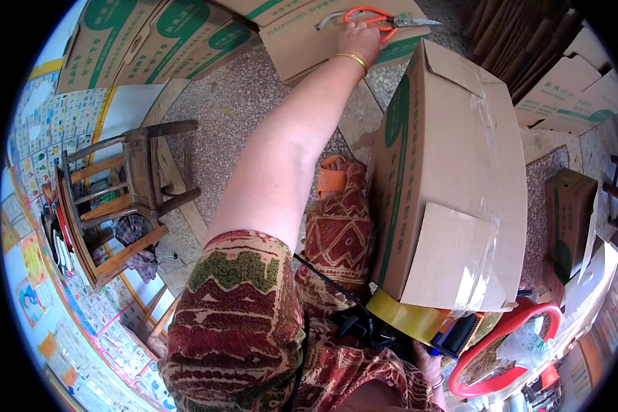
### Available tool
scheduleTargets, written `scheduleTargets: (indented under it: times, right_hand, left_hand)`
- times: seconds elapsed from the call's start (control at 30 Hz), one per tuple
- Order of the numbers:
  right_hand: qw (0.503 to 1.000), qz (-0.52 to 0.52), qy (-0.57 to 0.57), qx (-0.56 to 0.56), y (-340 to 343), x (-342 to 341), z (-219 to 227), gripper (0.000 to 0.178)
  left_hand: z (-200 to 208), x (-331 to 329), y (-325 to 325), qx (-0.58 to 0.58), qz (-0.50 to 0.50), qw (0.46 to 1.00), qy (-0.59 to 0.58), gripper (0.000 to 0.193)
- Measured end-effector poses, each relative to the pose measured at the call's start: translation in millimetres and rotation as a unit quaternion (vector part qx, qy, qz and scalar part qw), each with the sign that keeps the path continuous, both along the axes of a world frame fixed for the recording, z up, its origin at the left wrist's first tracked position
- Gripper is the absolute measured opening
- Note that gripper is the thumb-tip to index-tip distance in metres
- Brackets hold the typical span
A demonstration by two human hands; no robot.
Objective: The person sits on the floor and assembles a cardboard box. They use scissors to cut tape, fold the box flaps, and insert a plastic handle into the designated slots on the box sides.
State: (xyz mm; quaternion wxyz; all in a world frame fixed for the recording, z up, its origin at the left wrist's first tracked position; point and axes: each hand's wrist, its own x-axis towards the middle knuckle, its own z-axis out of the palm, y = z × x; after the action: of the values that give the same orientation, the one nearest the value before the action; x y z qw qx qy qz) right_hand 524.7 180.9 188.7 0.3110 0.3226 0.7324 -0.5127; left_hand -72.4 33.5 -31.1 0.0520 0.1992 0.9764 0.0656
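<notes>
My left hand (pixel 360 41) reaches far forward, a gold-coloured bangle at its wrist, with its fingers closed on the orange handles of a pair of scissors (pixel 408 22). The scissors' blades point right, over a cardboard piece (pixel 295 48) with green print. My right hand (pixel 427 364), low in the view and partly hidden, grips a tape dispenser (pixel 453 336) carrying a wide roll of yellowish tape (pixel 402 314). Just beyond the dispenser stands a large cardboard box (pixel 460 158). Clear tape runs along its top, and a loose-edged cardboard patch (pixel 443 254) is taped at its near end.
A dark wooden chair (pixel 141 168) is at the left, near a wall covered with posters (pixel 41 137). More cardboard boxes (pixel 158 41) stand at the far left. A red round-rimmed container (pixel 553 319) holding a plastic bag is beside my right hand. A smaller box (pixel 570 213) sits farther right.
</notes>
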Motion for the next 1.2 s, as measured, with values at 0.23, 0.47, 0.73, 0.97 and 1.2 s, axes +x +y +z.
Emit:
scheduleTargets:
  times: [0.23, 0.47, 0.73, 0.97, 1.2]
  right_hand:
    - [0.998, 0.044, 0.045, 0.014, 16, 31, -23, 0.037]
    - [0.975, -0.204, -0.071, -0.054, -1, -32, 2, 0.036]
    - [0.973, -0.201, 0.023, -0.111, 3, -17, -26, 0.048]
    - [0.961, -0.211, 0.083, -0.161, -5, -36, -26, 0.043]
    - [0.949, -0.194, 0.135, -0.208, -4, -34, -34, 0.047]
  left_hand:
    - [2, -11, 14, 0.103, -0.010, 0.966, 0.237, 0.024]
    - [81, -35, -3, 0.308, 0.056, 0.939, 0.141, 0.026]
    - [129, 26, -76, 0.540, 0.182, 0.799, -0.191, 0.029]
    - [200, 192, -115, 0.613, 0.206, 0.714, -0.269, 0.016]
    - [238, 331, -128, 0.617, 0.132, 0.743, -0.224, 0.040]
